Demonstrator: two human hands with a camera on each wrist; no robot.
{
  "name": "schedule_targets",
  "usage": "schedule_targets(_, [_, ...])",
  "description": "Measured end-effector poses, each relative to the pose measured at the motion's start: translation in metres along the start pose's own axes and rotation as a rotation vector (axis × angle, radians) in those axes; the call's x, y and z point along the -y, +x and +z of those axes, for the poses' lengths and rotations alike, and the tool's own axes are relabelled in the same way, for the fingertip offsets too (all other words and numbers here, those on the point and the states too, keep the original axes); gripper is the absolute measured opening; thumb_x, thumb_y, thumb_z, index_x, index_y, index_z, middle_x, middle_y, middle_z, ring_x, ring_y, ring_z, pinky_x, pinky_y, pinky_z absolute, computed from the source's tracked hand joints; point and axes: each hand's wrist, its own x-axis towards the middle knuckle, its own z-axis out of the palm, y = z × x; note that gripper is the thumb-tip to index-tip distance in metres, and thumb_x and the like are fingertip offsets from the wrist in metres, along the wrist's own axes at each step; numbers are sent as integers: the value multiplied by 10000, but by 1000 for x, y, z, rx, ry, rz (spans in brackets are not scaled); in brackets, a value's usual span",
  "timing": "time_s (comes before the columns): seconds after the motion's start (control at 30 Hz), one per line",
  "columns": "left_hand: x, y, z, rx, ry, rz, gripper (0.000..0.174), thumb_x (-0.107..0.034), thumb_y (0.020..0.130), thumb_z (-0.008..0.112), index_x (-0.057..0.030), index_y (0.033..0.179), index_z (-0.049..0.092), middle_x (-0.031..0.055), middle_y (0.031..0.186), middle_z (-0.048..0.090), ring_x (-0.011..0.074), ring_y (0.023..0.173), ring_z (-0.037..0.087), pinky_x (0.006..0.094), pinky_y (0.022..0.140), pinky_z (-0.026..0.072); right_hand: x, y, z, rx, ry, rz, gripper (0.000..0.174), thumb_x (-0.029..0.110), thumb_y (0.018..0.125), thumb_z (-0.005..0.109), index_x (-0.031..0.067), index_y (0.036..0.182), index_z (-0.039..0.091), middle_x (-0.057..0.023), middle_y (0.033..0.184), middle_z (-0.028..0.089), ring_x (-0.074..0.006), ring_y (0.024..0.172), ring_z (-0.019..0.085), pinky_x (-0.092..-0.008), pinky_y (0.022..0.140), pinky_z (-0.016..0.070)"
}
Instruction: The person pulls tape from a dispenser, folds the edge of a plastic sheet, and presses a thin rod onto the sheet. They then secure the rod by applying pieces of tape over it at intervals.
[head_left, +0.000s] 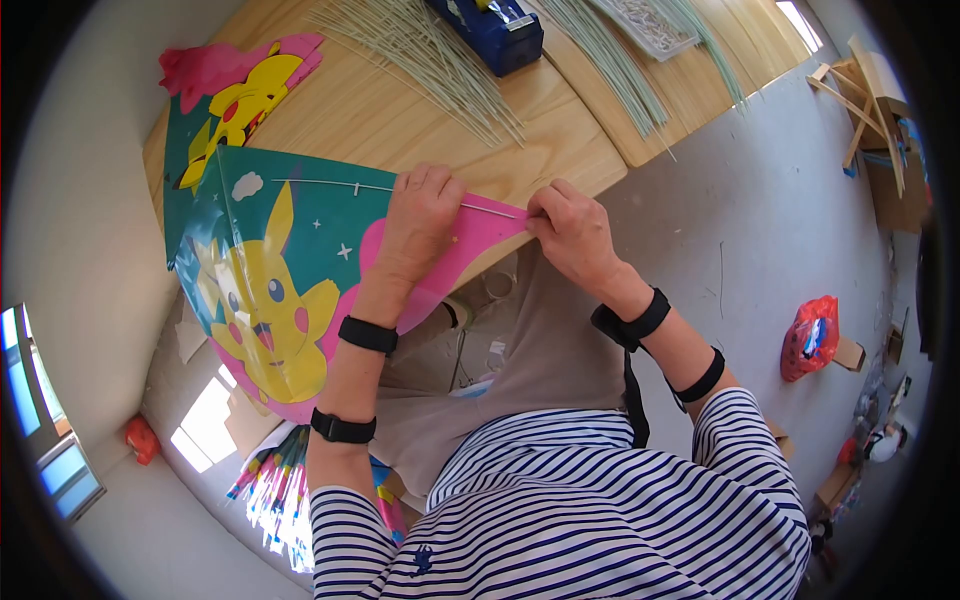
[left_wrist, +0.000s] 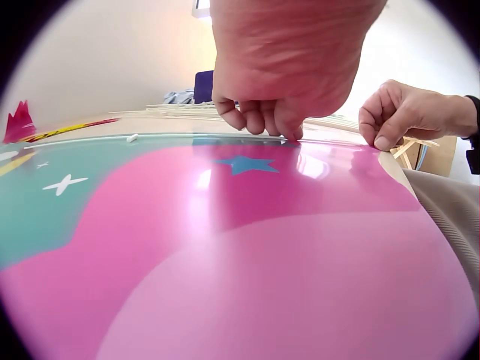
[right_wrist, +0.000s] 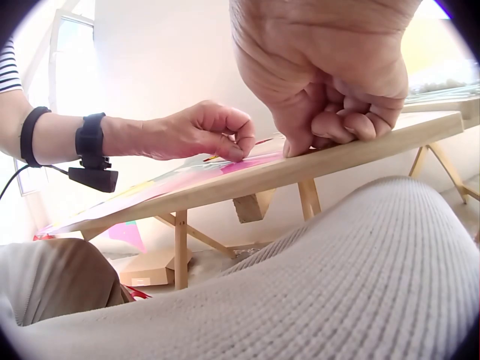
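A teal and pink kite (head_left: pixel 290 260) with a yellow cartoon figure lies over the front edge of a wooden table (head_left: pixel 400 120). A thin pale stick (head_left: pixel 320 183) runs along the kite's upper part toward its pink corner. My left hand (head_left: pixel 425 205) is curled over this stick, fingertips (left_wrist: pixel 259 120) down on the pink film (left_wrist: pixel 225 247); in the right wrist view its thumb and forefinger (right_wrist: pixel 232 146) pinch there. My right hand (head_left: pixel 560 225) pinches the kite's pink corner at the table edge with thumb and forefinger (left_wrist: pixel 382 139), its knuckles (right_wrist: pixel 330 112) against the tabletop.
Bundles of thin pale sticks (head_left: pixel 430 50) fan across the table's far side beside a blue tape dispenser (head_left: pixel 495 30). A second kite (head_left: pixel 240 90) lies at the far left. On the floor are a red bag (head_left: pixel 812 335), wooden scraps (head_left: pixel 870 100) and colourful tassels (head_left: pixel 275 480).
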Motion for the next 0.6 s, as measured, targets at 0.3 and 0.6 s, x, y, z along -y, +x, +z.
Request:
schedule_targets(0.3, [5,-1,-5,18,-24,-25,121,-15,790,636,-46,904,614,118,952,569,317,948,562,419,842,459,-1,1,1,8,3,13,104,79,801,731,57,844,639,-117,879,639,-358,818,655,-455,708,532])
schedule_targets(0.6, [2,0,-4,49,25,-21,145,-71,765,637,-77,909,616,90,963,572,284,980,571,406,861,463,0,2,-1,17,-1,18,105,84,807,730,53,853,640,-123,887,644,-366,827,657,-459,714,534])
